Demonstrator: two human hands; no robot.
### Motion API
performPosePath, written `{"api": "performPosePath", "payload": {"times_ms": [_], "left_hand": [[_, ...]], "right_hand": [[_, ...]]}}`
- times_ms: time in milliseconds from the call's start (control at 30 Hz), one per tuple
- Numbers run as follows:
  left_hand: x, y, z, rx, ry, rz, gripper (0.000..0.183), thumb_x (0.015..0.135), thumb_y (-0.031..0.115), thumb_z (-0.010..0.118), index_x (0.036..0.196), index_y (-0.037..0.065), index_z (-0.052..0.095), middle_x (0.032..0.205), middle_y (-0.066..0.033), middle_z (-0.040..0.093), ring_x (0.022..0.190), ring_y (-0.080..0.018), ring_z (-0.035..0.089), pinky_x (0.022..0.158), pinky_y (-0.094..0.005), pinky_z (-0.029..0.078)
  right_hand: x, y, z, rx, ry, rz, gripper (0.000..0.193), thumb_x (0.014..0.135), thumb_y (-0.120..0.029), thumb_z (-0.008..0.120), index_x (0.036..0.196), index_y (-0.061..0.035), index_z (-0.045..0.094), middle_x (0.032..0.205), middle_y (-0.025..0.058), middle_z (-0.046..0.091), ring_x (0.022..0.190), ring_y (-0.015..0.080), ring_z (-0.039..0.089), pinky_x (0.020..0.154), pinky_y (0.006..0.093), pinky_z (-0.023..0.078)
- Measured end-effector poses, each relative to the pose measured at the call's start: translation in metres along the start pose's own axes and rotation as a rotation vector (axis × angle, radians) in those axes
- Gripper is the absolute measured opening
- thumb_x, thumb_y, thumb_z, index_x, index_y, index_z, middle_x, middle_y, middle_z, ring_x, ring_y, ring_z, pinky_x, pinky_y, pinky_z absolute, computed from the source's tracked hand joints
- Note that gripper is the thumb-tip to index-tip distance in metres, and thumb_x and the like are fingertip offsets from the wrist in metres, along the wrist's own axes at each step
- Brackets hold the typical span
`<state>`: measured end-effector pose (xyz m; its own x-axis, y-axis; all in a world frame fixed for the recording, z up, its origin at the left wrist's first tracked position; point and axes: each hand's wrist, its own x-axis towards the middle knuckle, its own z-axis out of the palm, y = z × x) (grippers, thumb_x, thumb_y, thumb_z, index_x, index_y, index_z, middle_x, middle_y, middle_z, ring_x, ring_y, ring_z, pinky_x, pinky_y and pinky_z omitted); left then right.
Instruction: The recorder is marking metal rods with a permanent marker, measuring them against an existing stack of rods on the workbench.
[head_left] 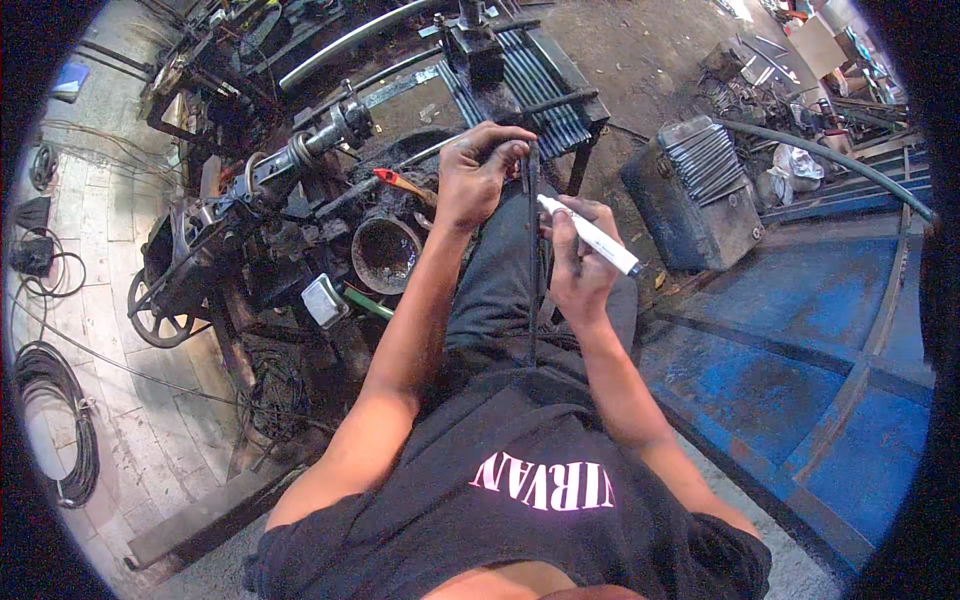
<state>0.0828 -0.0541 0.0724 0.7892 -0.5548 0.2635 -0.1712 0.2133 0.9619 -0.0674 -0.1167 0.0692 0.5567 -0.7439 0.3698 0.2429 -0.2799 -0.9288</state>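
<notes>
My left hand [474, 178] is closed near the far end of a thin dark metal bar [533, 270], pinching it between thumb and fingers. The bar runs back over my dark trousers toward my shirt. Close beside it on the right, my right hand [583, 262] grips a white marker [598, 240]. The marker is tilted, its tip end pointing up and left at the bar. From this view I cannot tell whether the tip touches the metal.
A round metal pot [388, 252] with dark residue sits left of my knees, near a red-tipped brush [395, 180]. A greasy machine with a handwheel [165, 310] stands at left, a cable coil [55, 425] beyond. At right are a dark ribbed container [690, 205] and blue metal panels [750, 400].
</notes>
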Motion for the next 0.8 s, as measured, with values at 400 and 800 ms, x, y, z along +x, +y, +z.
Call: {"api": "performPosePath", "payload": {"times_ms": [400,800], "left_hand": [[-0.002,0.005,-0.001,0.063,0.007,0.013,0.011,0.089,-0.001,0.064,0.095,0.001,0.074,0.080,-0.0012,0.063,0.064,-0.0060,0.054,0.057,-0.0215,0.044],[-0.004,0.008,-0.001,0.055,0.012,-0.019,0.012,0.089,0.000,0.065,0.096,0.002,0.074,0.081,-0.0004,0.063,0.066,-0.0060,0.054,0.058,-0.0217,0.044]], "right_hand": [[-0.003,-0.001,0.002,-0.073,-0.013,-0.035,0.009,0.089,-0.001,0.065,0.095,0.0042,0.063,0.087,0.0137,0.067,0.078,0.0216,0.068,0.072,0.0307,0.053],[-0.008,0.001,0.003,0.007,0.014,0.076,0.012,0.095,-0.007,0.060,0.102,0.0028,0.058,0.086,0.0094,0.065,0.076,0.0122,0.064,0.068,0.0246,0.051]]}}
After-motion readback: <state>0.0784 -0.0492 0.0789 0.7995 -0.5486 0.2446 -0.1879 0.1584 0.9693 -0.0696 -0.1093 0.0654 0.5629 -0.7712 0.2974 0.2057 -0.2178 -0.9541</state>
